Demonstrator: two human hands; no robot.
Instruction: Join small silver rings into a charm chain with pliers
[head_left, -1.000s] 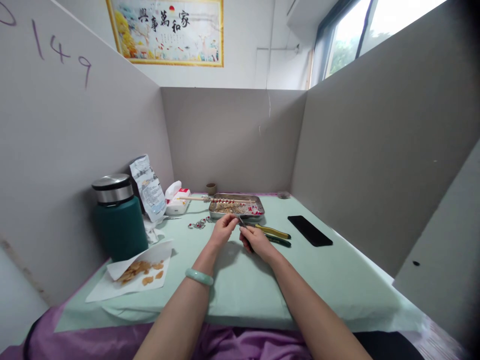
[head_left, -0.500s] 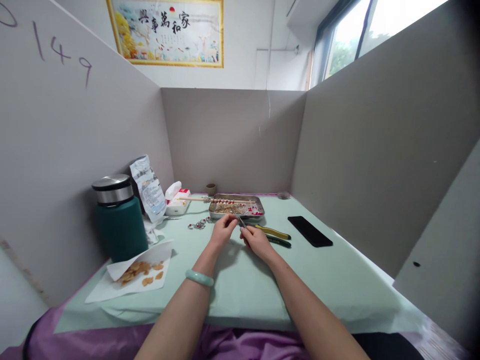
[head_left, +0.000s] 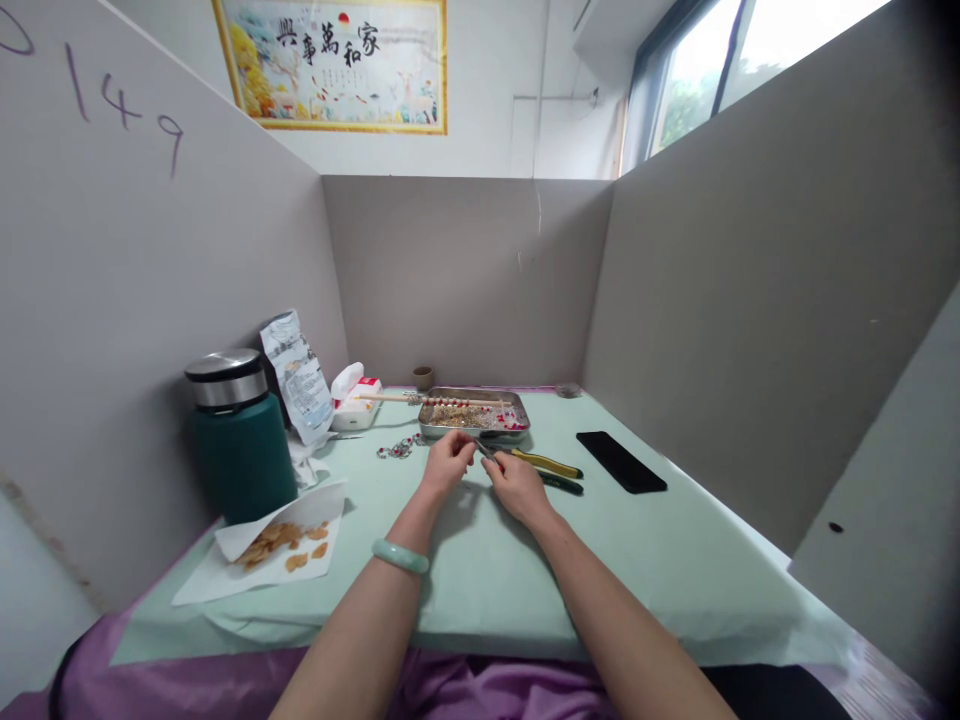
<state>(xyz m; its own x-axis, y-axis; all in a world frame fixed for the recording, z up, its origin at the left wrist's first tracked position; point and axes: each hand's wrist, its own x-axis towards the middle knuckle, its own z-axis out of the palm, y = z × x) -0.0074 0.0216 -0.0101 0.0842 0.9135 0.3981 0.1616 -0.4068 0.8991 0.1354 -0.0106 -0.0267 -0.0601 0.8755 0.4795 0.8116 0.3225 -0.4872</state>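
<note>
Just in front of the metal tray (head_left: pixel 517 436), my hands are close together above the table. My left hand (head_left: pixel 450 460) is closed, thumb and fingers pinched on something too small to make out. My right hand (head_left: pixel 520 486) grips a slim metal-tipped hand tool (head_left: pixel 485 450); its tip points up and left toward my left fingertips. Most of that tool is hidden in the palm. Beyond my right hand, a yellow handle (head_left: pixel 553 465) and a dark green handle (head_left: pixel 562 484), seemingly of pliers, lie on the cloth. A beaded chain (head_left: pixel 400 448) with red beads rests left of the tray.
Across the tray lies a stick (head_left: pixel 390 399) strung with beads and rings. A black phone (head_left: pixel 621 462) is at right. To the left stand a green flask (head_left: pixel 244 450), a foil pouch (head_left: pixel 298 378), a tissue pack (head_left: pixel 356 400) and paper with chips (head_left: pixel 277 545). Grey partitions (head_left: pixel 465 280) enclose the table.
My right hand and its tool have shifted slightly down and right. My left hand stays nearly in place, still pinching. The things on the table have not moved.
</note>
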